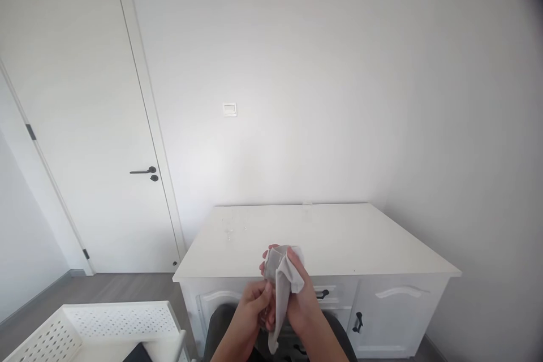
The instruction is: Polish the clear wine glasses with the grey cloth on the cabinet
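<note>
Both my hands are raised in front of a white desk (360, 243) and hold a small pale grey cloth (283, 277). My right hand (299, 294) is wrapped under the cloth, which drapes over its fingers near the top. My left hand (253, 305) pinches the hanging part of the cloth from the left side. The cloth's lower end dangles down between my wrists. Two clear glasses, faint and hard to make out, stand on the desk top, one at the far edge (307, 210) and one at the left (229, 231).
A white door (85, 141) with a black handle (144, 171) is at the left. A white perforated basket (97, 331) stands at the lower left. The desk has drawers and cabinet doors with black pulls (357, 322). A light switch (229, 109) is on the wall.
</note>
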`<state>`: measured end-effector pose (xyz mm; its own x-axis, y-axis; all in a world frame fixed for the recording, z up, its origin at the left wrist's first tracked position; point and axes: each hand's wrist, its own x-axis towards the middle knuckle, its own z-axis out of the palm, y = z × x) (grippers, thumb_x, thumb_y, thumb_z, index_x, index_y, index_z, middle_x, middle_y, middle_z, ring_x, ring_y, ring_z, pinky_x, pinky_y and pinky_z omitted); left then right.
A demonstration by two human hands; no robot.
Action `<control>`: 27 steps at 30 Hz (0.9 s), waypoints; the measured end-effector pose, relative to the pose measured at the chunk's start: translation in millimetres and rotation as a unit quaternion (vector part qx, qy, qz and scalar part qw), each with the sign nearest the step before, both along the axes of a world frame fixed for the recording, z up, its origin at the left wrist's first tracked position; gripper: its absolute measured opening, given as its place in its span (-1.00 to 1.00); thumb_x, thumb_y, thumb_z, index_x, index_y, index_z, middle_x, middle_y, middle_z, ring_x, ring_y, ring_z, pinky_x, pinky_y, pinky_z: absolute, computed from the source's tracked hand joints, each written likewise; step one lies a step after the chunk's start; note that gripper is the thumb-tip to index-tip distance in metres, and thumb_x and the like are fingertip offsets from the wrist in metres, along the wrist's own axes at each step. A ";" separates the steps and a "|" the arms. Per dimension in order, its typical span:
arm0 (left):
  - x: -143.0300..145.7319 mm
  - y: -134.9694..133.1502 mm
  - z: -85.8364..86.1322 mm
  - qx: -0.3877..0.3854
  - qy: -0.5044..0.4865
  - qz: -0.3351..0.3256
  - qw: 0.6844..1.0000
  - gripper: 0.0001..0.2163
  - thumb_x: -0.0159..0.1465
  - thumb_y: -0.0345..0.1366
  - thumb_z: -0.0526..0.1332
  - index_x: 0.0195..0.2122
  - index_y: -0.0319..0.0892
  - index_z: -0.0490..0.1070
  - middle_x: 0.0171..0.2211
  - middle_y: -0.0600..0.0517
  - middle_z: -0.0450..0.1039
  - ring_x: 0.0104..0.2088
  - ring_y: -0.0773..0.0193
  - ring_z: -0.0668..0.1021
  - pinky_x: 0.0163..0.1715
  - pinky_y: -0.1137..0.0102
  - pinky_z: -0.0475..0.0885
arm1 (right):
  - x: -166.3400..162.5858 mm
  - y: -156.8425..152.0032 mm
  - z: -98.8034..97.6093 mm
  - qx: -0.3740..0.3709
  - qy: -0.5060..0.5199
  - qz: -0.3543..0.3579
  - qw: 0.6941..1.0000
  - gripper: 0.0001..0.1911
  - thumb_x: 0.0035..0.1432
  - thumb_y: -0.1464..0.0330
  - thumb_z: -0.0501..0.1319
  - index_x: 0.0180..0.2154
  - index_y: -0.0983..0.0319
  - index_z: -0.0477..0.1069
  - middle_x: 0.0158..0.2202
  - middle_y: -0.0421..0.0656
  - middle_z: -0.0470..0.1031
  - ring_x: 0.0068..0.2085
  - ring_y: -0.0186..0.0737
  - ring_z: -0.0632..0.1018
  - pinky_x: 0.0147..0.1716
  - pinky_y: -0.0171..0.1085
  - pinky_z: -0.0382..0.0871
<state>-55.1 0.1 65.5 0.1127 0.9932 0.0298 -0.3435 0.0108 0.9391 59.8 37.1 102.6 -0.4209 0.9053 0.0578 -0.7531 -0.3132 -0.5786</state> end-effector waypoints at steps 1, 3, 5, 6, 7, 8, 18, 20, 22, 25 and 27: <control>-2.3 -1.7 -2.6 -0.014 -0.044 -0.016 0.999 -0.49 0.22 0.18 0.33 -0.56 -0.18 0.35 -0.75 0.17 0.14 -0.69 0.43 0.20 -0.60 0.47 0.13 | -0.6 -2.2 3.1 0.010 -0.022 0.004 1.000 -0.57 0.18 -0.01 0.36 -0.11 0.17 0.50 -0.15 -0.06 0.59 -0.15 -0.05 0.60 -0.17 -0.15 0.51; -5.9 -2.5 -5.7 -0.039 -0.096 -0.029 0.994 -0.52 0.19 0.13 0.36 -0.59 -0.15 0.30 -0.75 0.20 0.05 -0.67 0.41 0.18 -0.57 0.45 0.19 | -4.6 -4.4 5.3 0.052 -0.111 -0.039 0.992 -0.51 0.07 0.07 0.46 -0.05 0.15 0.46 -0.11 -0.07 0.60 -0.09 0.00 0.60 -0.17 -0.14 0.50; -7.2 -2.0 -5.4 -0.037 -0.049 0.011 0.998 -0.58 0.17 0.01 0.37 -0.61 -0.16 0.30 -0.73 0.17 0.11 -0.63 0.39 0.20 -0.54 0.43 0.19 | -11.3 -5.2 2.9 0.099 -0.232 -0.136 0.958 -0.43 -0.03 0.15 0.53 -0.01 0.13 0.43 -0.11 -0.10 0.60 -0.10 0.00 0.59 -0.15 -0.14 0.48; -6.9 -1.9 -4.4 -0.018 0.007 0.049 0.999 -0.63 0.16 -0.07 0.37 -0.60 -0.18 0.33 -0.70 0.14 0.18 -0.61 0.39 0.22 -0.53 0.44 0.17 | -15.0 -5.5 1.0 0.112 -0.285 -0.195 0.932 -0.40 -0.06 0.18 0.53 0.01 0.12 0.43 -0.11 -0.12 0.59 -0.11 -0.01 0.58 -0.12 -0.13 0.47; -5.9 -2.2 -3.2 0.010 0.069 0.092 0.993 -0.69 0.15 -0.13 0.38 -0.58 -0.19 0.37 -0.67 0.11 0.26 -0.58 0.38 0.24 -0.52 0.44 0.14 | -18.2 -5.6 -0.8 0.116 -0.322 -0.247 0.907 -0.39 -0.07 0.19 0.53 0.02 0.11 0.42 -0.10 -0.13 0.58 -0.10 -0.02 0.58 -0.09 -0.13 0.46; -4.5 -2.9 -2.0 0.041 0.124 0.134 0.982 -0.73 0.14 -0.19 0.38 -0.56 -0.21 0.39 -0.63 0.09 0.31 -0.55 0.37 0.25 -0.51 0.45 0.11 | -20.7 -5.5 -1.9 0.112 -0.337 -0.280 0.892 -0.39 -0.06 0.19 0.52 0.03 0.11 0.43 -0.08 -0.14 0.58 -0.09 -0.03 0.57 -0.07 -0.14 0.45; -2.4 -5.9 6.8 -0.061 -0.110 -0.005 0.992 -0.59 0.19 -0.06 0.38 -0.60 -0.15 0.24 -0.69 0.19 0.08 -0.60 0.41 0.16 -0.50 0.43 0.20 | -11.2 5.9 4.3 0.032 -0.195 -0.006 0.980 -0.52 0.08 0.03 0.44 -0.16 0.27 0.51 -0.27 -0.09 0.60 -0.42 -0.25 0.52 -0.48 -0.29 0.42; 0.3 -4.0 4.3 -0.061 -0.068 0.048 0.995 -0.70 0.15 -0.17 0.36 -0.57 -0.16 0.30 -0.66 0.17 0.17 -0.59 0.40 0.20 -0.49 0.44 0.19 | -15.2 1.9 -3.6 0.052 -0.240 -0.081 0.966 -0.48 -0.03 0.09 0.53 -0.11 0.21 0.50 -0.27 -0.15 0.59 -0.43 -0.25 0.50 -0.52 -0.30 0.39; 6.3 -1.9 -0.5 -0.029 0.031 0.133 0.990 -0.78 0.11 -0.24 0.34 -0.56 -0.18 0.34 -0.63 0.11 0.28 -0.56 0.36 0.27 -0.49 0.44 0.18 | -19.7 -2.0 -13.5 0.071 -0.258 -0.154 0.951 -0.44 -0.09 0.15 0.56 -0.07 0.15 0.49 -0.26 -0.19 0.59 -0.36 -0.21 0.53 -0.45 -0.29 0.44; 13.6 0.9 -8.9 0.042 0.144 0.201 0.968 -0.79 0.11 -0.27 0.33 -0.57 -0.19 0.35 -0.59 0.08 0.35 -0.49 0.31 0.32 -0.45 0.43 0.18 | -19.1 -0.6 -25.3 0.056 -0.221 -0.166 0.959 -0.50 -0.03 0.16 0.55 -0.08 0.14 0.49 -0.26 -0.18 0.59 -0.27 -0.16 0.56 -0.33 -0.27 0.47; 12.0 1.4 -13.0 0.048 0.136 0.150 0.978 -0.71 0.17 -0.15 0.35 -0.56 -0.19 0.35 -0.61 0.09 0.31 -0.51 0.32 0.29 -0.46 0.43 0.17 | -10.5 6.4 -28.6 0.004 -0.157 -0.105 0.982 -0.57 0.04 0.13 0.51 -0.13 0.18 0.49 -0.23 -0.15 0.59 -0.23 -0.13 0.59 -0.31 -0.26 0.47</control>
